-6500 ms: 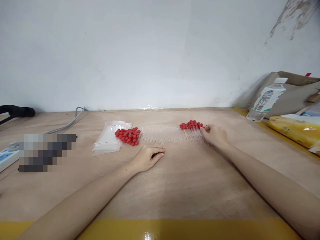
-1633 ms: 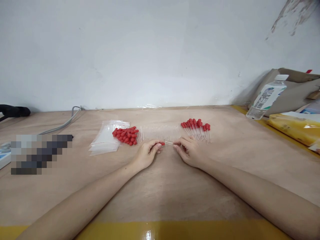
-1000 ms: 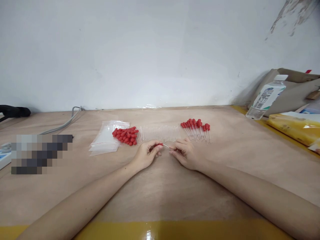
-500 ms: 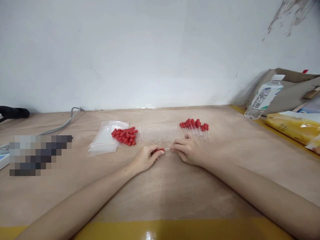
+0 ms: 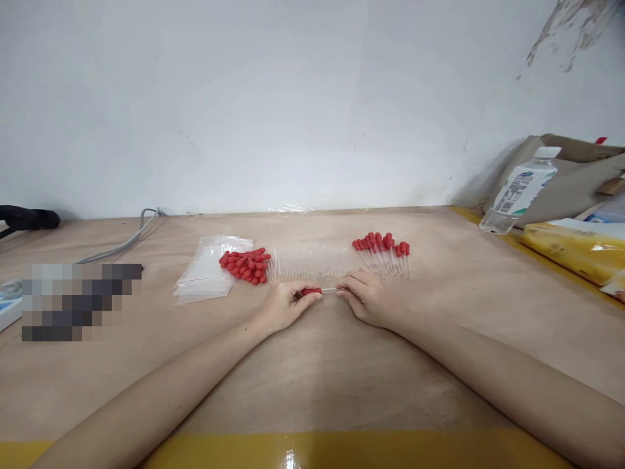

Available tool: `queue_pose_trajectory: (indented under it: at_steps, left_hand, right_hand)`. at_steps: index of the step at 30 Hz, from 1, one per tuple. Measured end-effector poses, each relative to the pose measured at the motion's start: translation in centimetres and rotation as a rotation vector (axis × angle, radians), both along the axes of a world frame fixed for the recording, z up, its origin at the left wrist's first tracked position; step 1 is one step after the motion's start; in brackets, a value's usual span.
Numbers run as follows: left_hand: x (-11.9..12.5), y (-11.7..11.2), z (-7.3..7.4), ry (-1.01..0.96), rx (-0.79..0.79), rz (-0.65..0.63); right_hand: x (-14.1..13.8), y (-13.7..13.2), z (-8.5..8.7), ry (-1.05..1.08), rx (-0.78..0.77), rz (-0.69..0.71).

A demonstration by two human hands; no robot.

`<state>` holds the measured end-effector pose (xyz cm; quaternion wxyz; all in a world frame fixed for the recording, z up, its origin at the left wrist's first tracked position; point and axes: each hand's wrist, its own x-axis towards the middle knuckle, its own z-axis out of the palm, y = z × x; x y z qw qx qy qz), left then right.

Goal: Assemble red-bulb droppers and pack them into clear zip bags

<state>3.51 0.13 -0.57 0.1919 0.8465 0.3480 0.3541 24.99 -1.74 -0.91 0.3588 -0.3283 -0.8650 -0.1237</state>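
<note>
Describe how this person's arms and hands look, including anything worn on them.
The left hand and right hand are bare: no gloves, and no rings, watch or bracelet in sight. Neither the left forearm nor the right forearm shows a sleeve.

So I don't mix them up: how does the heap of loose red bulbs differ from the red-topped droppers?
The heap of loose red bulbs shows no tubes fitted; the red-topped droppers have clear tubes. The heap is jumbled; the droppers lie roughly side by side, red ends toward the wall. The heap overlaps the plastic bags in view; the droppers lie apart from them. Both share the red colour.
</note>
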Motion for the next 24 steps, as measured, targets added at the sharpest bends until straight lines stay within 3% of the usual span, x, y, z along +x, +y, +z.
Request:
queue_pose_trajectory:
  at_steps: [7, 14, 20, 24]
  left_hand:
    - [0.0, -0.3, 0.0, 0.03, 0.01, -0.038]
    - [-0.1, -0.3, -0.2, 0.051, 0.117, -0.094]
    - [-0.1, -0.3, 0.1, 0.066, 0.132, -0.062]
    - [-1.0, -0.4, 0.2, 0.079, 0.149, 0.016]
  right_hand:
    - [-0.5, -0.1, -0.2, -0.04, -0.016, 0.018]
    - [-0.9, -0.3, -0.2, -0.106, -0.069, -0.005]
    - [-1.0, -0.5, 1.0, -0.171, -0.233, -0.071]
    - [0.6, 0.1, 2.3, -0.148, -0.353, -0.1]
